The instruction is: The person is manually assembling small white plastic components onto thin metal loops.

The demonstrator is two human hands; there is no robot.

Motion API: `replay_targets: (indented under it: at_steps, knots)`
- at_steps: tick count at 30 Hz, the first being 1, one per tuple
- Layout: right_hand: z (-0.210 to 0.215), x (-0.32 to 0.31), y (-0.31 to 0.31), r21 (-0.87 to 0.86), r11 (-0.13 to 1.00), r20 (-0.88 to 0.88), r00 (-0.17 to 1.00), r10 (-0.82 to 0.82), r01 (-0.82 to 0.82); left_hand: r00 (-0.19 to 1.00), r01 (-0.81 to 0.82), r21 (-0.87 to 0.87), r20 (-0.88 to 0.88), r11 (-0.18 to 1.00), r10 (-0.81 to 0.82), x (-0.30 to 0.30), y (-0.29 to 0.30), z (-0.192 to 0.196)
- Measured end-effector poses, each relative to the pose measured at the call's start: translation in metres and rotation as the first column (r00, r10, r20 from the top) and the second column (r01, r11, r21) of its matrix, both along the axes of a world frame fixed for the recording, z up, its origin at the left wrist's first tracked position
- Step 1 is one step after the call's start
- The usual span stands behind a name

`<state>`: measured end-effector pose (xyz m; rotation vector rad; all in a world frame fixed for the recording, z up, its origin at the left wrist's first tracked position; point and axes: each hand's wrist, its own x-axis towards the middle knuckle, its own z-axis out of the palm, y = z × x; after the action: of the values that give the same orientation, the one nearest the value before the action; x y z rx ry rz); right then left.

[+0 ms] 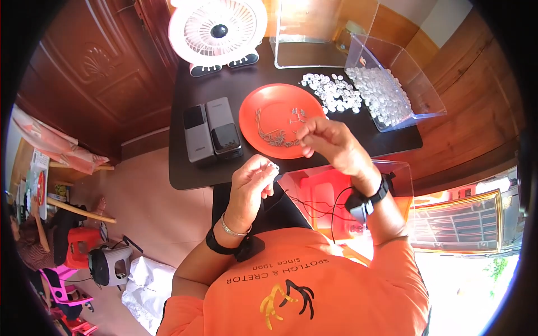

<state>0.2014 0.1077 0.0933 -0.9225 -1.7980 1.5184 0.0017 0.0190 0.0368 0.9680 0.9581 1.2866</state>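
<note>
My left hand [251, 185] is closed in front of the table edge, pinching a small whitish clip [274, 166] between thumb and forefinger. My right hand [338, 149] hovers over the near right rim of an orange plate [266, 99]. Its thumb and fingertips are pressed together; whatever they hold, if anything, is too small to make out. Small metal pins [273, 138] lie in a curved heap on the plate, with a few loose ones [297, 116] nearer its right side. Beyond the right hand, small clear-white round pieces [334, 93] are spread on the dark table [193, 89].
A clear bin [427, 103] tipped toward the table holds many more white pieces [384, 95]. Two grey power banks [197, 137] lie left of the plate. A white fan [218, 31] stands at the back. Below the table edge is a transparent box [404, 179] with cables. Another person [36, 241] is far left.
</note>
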Motion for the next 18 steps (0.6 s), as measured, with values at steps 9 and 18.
replay_targets:
  at_steps: [9, 18]
  knots:
    - [-0.028, -0.010, -0.054, -0.151, 0.986, -0.356, 0.927, -0.122, 0.072, 0.986, 0.056, 0.183, -0.163, 0.982, -0.025, 0.013, -0.011, 0.016]
    - [-0.039, -0.017, -0.058, -0.105, 0.994, -0.337, 0.941, -0.041, 0.006, 0.977, 0.052, 0.157, -0.214, 0.986, -0.018, 0.014, -0.010, 0.013]
